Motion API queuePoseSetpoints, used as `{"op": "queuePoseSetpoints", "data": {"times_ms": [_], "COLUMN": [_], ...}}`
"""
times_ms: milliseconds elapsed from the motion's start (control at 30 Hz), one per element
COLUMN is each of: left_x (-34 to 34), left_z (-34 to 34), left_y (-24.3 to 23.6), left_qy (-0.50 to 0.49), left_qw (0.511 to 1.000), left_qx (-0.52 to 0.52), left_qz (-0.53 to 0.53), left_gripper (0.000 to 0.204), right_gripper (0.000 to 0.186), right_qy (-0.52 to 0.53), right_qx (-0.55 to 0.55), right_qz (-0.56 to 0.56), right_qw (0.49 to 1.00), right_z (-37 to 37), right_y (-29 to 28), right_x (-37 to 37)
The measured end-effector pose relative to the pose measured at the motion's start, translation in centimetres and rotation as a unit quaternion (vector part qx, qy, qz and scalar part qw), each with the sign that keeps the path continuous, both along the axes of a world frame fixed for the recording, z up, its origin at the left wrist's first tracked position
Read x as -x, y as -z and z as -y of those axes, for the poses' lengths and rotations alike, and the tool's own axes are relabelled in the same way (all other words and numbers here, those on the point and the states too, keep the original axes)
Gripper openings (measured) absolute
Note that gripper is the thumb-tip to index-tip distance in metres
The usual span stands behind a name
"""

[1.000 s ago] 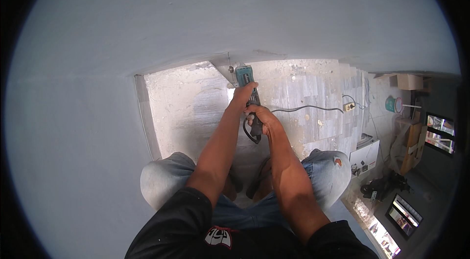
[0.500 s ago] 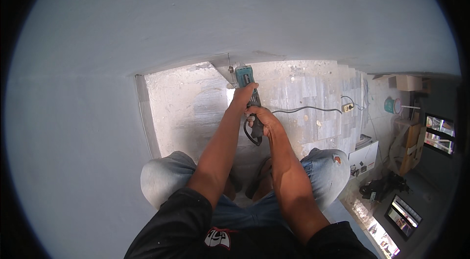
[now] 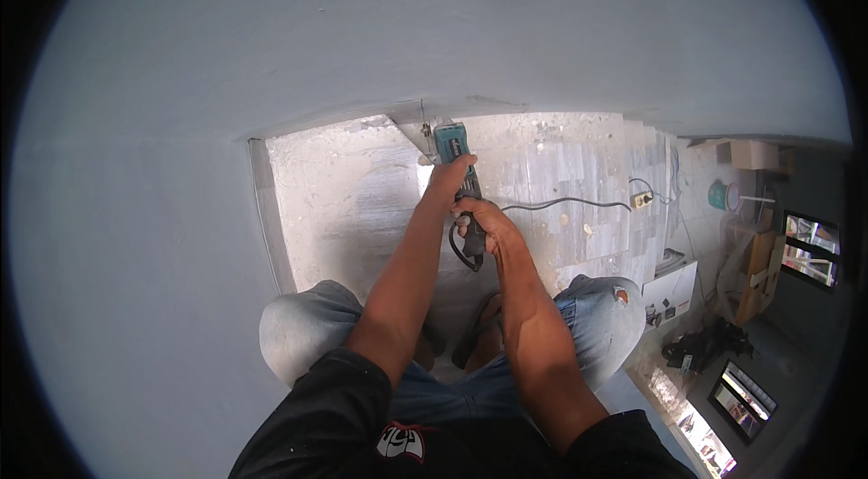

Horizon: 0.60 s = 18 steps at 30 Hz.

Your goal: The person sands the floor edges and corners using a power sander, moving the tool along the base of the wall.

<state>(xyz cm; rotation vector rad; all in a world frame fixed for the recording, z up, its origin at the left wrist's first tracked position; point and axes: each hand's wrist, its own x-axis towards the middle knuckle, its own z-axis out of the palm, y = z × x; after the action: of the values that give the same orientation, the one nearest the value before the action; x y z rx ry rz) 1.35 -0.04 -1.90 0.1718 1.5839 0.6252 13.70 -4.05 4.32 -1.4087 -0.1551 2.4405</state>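
Little moved vs. prev.; hands grip pwr tool; wall contact unclear.

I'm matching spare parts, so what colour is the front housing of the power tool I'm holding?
The front housing is teal, best seen in the head view.

The left hand covers the middle of the teal-and-black power tool, its own fingers mostly tucked out of sight, and the right hand hides part of the rear grip. I can't make out whether the tool's tip touches the wall. The black shirt runs off the lower edge; the dark heap is too small to identify.
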Motion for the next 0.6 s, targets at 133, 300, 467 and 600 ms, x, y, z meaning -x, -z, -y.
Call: {"op": "queuePoseSetpoints", "data": {"times_ms": [133,300,467,600], "left_x": [-0.18,0.07,0.23,-0.25], "left_z": [-0.24,-0.16,-0.07,-0.29], "left_y": [-0.22,0.25,0.36,-0.19], "left_qy": [0.000,-0.002,-0.001,-0.007], "left_qw": [1.000,1.000,1.000,1.000], "left_qx": [0.002,0.002,-0.009,-0.017], "left_qz": [0.002,-0.011,0.001,0.003], "left_gripper": [0.045,0.054,0.043,0.043], "right_gripper": [0.011,0.011,0.011,0.011], "right_qy": [0.000,0.002,0.006,0.001], "right_qx": [0.002,0.009,0.010,-0.002], "right_qz": [0.011,0.019,0.012,0.016], "right_qw": [1.000,1.000,1.000,1.000], "right_z": [-0.17,-0.45,-0.30,-0.46], "right_y": [0.28,0.17,-0.33,-0.19], "right_x": [-0.05,0.30,0.28,-0.08]}}
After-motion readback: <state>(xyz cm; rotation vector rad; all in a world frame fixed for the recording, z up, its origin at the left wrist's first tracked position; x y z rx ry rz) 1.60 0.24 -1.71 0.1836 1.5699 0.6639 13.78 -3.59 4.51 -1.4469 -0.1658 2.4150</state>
